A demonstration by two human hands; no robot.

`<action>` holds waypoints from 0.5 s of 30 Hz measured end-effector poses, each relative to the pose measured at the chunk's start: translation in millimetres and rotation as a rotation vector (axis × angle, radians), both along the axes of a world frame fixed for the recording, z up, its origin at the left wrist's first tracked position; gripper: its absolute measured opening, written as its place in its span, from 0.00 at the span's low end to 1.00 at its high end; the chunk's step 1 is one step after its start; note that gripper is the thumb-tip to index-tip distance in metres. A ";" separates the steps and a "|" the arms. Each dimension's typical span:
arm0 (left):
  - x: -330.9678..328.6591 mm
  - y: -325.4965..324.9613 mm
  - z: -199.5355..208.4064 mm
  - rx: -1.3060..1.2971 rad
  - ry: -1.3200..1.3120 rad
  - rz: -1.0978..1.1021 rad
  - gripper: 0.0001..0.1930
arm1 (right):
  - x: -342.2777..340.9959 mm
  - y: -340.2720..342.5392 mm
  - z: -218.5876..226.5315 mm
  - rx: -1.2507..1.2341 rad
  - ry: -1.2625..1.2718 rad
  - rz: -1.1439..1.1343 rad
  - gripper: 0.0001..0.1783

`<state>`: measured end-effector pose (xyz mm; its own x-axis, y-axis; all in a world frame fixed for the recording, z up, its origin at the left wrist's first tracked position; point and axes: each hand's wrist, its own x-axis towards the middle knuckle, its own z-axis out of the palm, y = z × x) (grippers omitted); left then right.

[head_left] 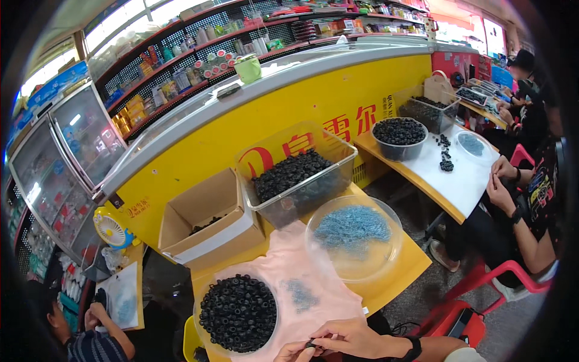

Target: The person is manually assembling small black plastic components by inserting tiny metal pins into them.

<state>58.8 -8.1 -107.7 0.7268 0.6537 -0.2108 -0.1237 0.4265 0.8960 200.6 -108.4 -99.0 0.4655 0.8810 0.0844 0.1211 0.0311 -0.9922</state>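
Observation:
At the front edge of the table my left hand (294,352) pinches a small black part (310,344). My right hand (350,336) meets it there, its thumb and fingertips closed on the same part. Whether a second, smaller piece sits between the fingers I cannot make out. Just left of my hands stands a round clear tub (277,314) heaped with black ring-shaped parts (238,311). A pink cloth (301,253) covers the tabletop, with a small pile of thin bluish pieces (300,294) on it. More of these pieces fill part of a round clear lid-like tray (386,259) beyond my right hand.
Behind stand an open cardboard box (211,244) and a clear bin (301,208) of black parts, against a yellow freezer counter (205,151). A yellow bucket (192,338) stands at the table's left. Other people work at tables on both sides; red chairs (476,289) are at right.

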 end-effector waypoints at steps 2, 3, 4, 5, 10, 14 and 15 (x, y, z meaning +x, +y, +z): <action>1.0 -0.5 0.9 0.023 -0.014 -0.009 0.04 | 1.7 -1.4 -0.5 -0.031 0.040 0.028 0.14; 1.0 -1.4 1.1 0.029 0.010 0.012 0.04 | 2.4 -1.5 0.6 -0.024 0.051 0.037 0.14; 1.0 -2.5 1.5 0.037 0.033 0.029 0.04 | 3.0 -1.6 1.5 -0.016 0.063 0.042 0.14; 1.9 -3.3 1.5 0.041 0.053 0.038 0.04 | 3.5 -2.5 2.7 -0.012 0.070 0.040 0.14; 2.1 -8.6 -1.7 0.091 0.074 0.064 0.05 | 2.2 1.6 -15.2 0.126 -0.064 0.039 0.11; -4.0 -11.8 3.9 0.223 0.078 0.099 0.04 | -7.0 2.4 -8.8 0.187 -0.165 -0.041 0.11; -4.3 -14.3 7.0 0.222 0.068 0.098 0.03 | -9.0 -1.0 -3.9 0.165 -0.199 -0.061 0.12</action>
